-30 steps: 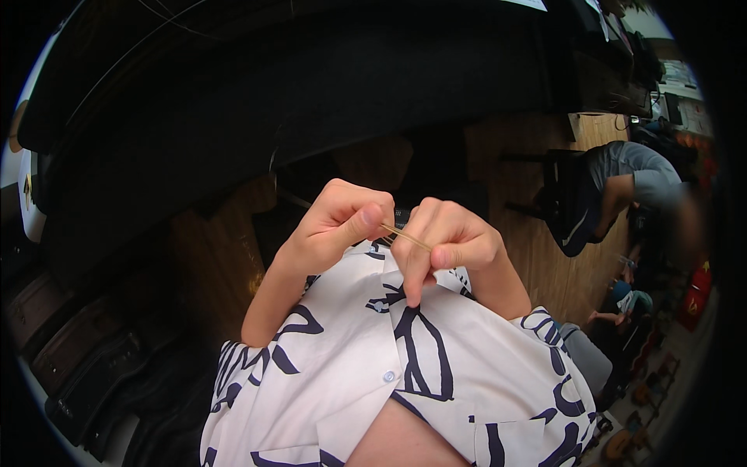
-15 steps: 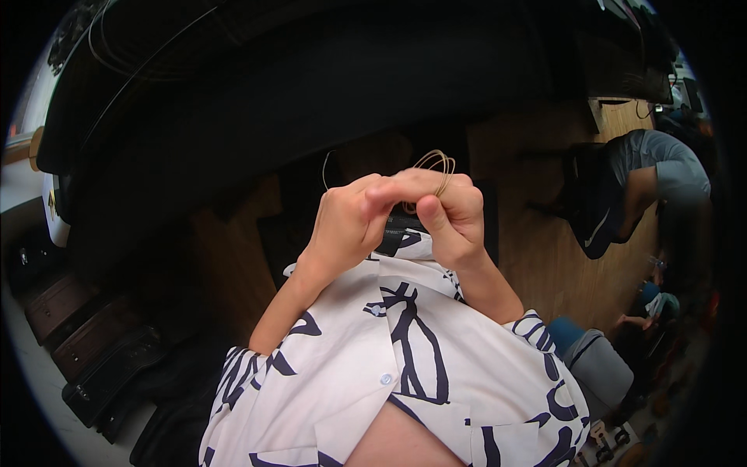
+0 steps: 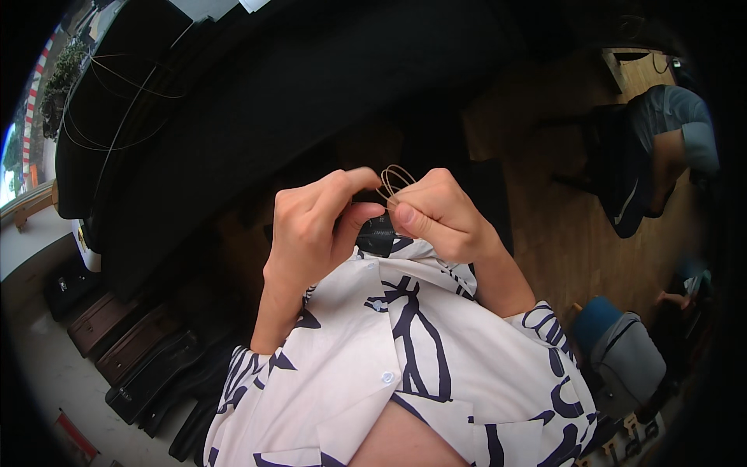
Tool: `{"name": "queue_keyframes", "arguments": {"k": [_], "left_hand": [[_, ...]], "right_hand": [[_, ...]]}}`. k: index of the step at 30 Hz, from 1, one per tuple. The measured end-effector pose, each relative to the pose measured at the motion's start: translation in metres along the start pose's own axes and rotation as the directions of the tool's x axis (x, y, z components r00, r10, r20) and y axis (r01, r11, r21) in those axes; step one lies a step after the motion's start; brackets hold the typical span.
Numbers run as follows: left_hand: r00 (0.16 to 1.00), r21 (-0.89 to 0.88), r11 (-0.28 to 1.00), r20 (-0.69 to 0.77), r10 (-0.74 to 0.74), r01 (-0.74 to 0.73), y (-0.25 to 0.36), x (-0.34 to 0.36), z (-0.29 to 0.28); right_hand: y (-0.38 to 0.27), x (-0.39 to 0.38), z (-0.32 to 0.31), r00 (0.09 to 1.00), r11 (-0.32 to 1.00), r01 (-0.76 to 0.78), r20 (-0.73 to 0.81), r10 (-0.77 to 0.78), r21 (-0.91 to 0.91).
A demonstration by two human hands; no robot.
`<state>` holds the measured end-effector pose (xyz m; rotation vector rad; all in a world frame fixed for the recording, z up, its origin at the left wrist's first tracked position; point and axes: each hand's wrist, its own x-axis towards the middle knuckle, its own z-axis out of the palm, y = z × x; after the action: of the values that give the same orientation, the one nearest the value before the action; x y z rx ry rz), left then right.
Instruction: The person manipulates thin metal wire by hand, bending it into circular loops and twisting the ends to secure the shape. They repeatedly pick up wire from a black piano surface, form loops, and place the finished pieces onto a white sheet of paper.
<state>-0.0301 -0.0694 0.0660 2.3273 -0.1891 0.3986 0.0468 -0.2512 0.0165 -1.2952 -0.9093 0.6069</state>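
Note:
A small coil of thin tan wire or string [image 3: 398, 176] is pinched between the thumb and curled fingers of my right hand [image 3: 447, 218], its loops standing up toward the left. My left hand [image 3: 310, 222] is just left of the coil, index finger and thumb curved toward it with a gap between their tips. The left index fingertip comes close to the loops; whether it touches them I cannot tell. Both hands are raised in front of my patterned white shirt [image 3: 350, 335].
A large black covered surface [image 3: 311, 86] stretches ahead, with a loose loop of thin wire [image 3: 109, 144] at its left. Dark cases [image 3: 148, 350] stand in a row at lower left. At right, a person [image 3: 669, 140] bends over; below is a grey-and-blue bag or seat [image 3: 626, 350].
My left hand has come away from my right hand, its index finger and thumb parting. The coil now shows between the hands, still in the right. The view has shifted.

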Motion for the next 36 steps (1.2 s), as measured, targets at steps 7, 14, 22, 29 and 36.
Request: {"name": "queue_keyframes", "arguments": {"k": [7,14,22,29,36], "left_hand": [[0.996,-0.267,0.963,0.088,0.001,0.023,-0.01,0.001,0.01],[0.969,-0.64,0.728,0.139,-0.204,0.245,-0.014,-0.006,0.022],[0.913,-0.694,0.665,-0.026,-0.407,0.276,-0.048,-0.02,0.029],[0.917,-0.681,0.678,-0.024,-0.397,0.276,-0.085,-0.043,0.025],[0.865,-0.845,0.396,0.14,-0.482,0.358,-0.092,-0.057,0.018]], "right_hand": [[-0.002,0.003,-0.004,1.0,0.962,0.007,0.026,-0.015,0.273],[0.002,0.003,0.0,0.996,0.894,-0.032,-0.056,0.064,0.448],[0.011,0.017,0.011,0.924,0.681,-0.06,-0.218,0.315,0.73],[0.027,0.027,0.021,0.922,0.648,-0.073,-0.197,0.334,0.758],[0.036,0.046,0.035,0.957,0.536,-0.185,0.027,0.289,0.824]]}}
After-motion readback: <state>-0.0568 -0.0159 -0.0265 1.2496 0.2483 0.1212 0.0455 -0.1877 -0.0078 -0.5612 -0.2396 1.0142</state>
